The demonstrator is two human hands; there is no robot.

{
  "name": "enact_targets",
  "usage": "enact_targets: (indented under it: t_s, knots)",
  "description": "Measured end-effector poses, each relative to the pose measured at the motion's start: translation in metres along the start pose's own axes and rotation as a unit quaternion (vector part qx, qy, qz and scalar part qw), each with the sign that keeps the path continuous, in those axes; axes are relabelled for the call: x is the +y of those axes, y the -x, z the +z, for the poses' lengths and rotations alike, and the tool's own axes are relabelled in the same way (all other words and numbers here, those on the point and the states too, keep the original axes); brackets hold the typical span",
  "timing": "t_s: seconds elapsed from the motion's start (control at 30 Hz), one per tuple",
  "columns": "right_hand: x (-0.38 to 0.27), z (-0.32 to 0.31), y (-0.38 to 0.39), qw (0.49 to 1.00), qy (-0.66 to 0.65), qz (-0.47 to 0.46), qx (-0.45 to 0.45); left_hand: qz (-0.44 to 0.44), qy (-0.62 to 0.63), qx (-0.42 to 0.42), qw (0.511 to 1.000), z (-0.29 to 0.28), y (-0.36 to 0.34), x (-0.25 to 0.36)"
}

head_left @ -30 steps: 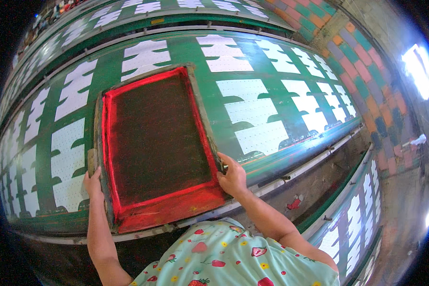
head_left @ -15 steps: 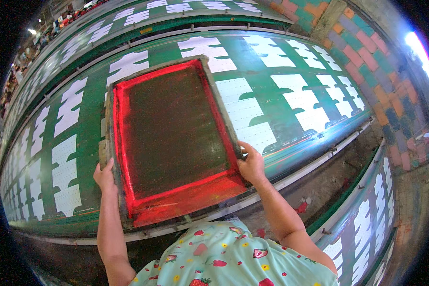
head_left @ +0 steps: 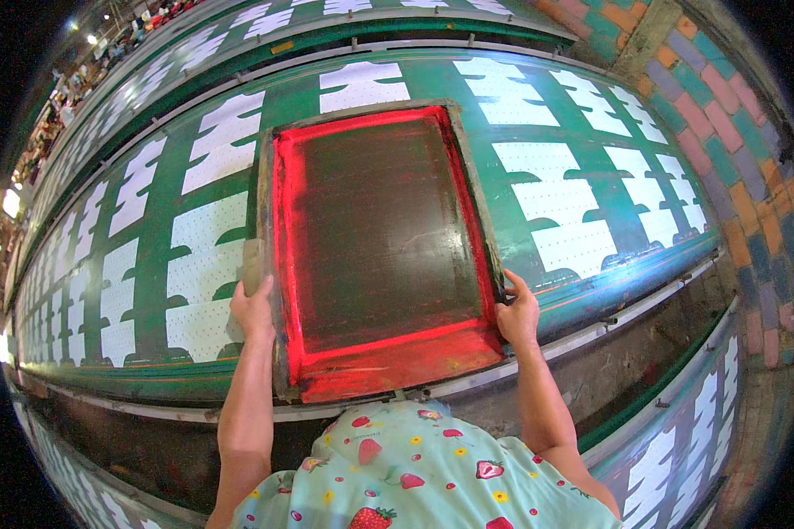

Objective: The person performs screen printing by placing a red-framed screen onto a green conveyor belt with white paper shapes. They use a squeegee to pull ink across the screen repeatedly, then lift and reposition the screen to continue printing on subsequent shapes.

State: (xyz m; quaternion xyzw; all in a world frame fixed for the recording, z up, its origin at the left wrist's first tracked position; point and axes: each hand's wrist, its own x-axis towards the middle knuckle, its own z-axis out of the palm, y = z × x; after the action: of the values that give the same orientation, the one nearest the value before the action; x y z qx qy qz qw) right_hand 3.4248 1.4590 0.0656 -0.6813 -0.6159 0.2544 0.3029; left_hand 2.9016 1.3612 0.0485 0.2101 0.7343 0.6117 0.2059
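A large rectangular printing screen (head_left: 375, 247) with a grey wooden frame, dark mesh and red ink along its inner edges lies on a long green table (head_left: 591, 291). My left hand (head_left: 254, 309) grips the frame's left side near the front corner. My right hand (head_left: 516, 313) grips the frame's right side near the front. White fabric pieces (head_left: 560, 198) with rows of small dots lie in lines on the table to both sides of the screen. A pool of red ink sits at the screen's near end.
More long green tables (head_left: 238, 26) with white pieces run behind. Another table (head_left: 679, 441) lies lower right. A wall of coloured bricks (head_left: 732, 123) rises on the right. My light green strawberry-print shirt (head_left: 415, 476) fills the bottom. A metal rail edges the table front.
The screen, held in both hands, has shifted to the right along the table, past one white piece. Both hands keep their grip on its sides.
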Motion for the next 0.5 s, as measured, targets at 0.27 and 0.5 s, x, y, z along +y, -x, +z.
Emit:
enact_targets:
  t_s: [0.27, 0.5]
  knots:
    - [0.028, -0.022, -0.015, 0.999, -0.021, -0.035, -0.017, 0.0, 0.001, 0.005, 1.0, 0.025, 0.028, 0.007]
    - [0.01, -0.027, -0.009, 0.996, 0.029, -0.067, -0.047, 0.009, -0.036, 0.001, 0.999, 0.023, 0.027, 0.002]
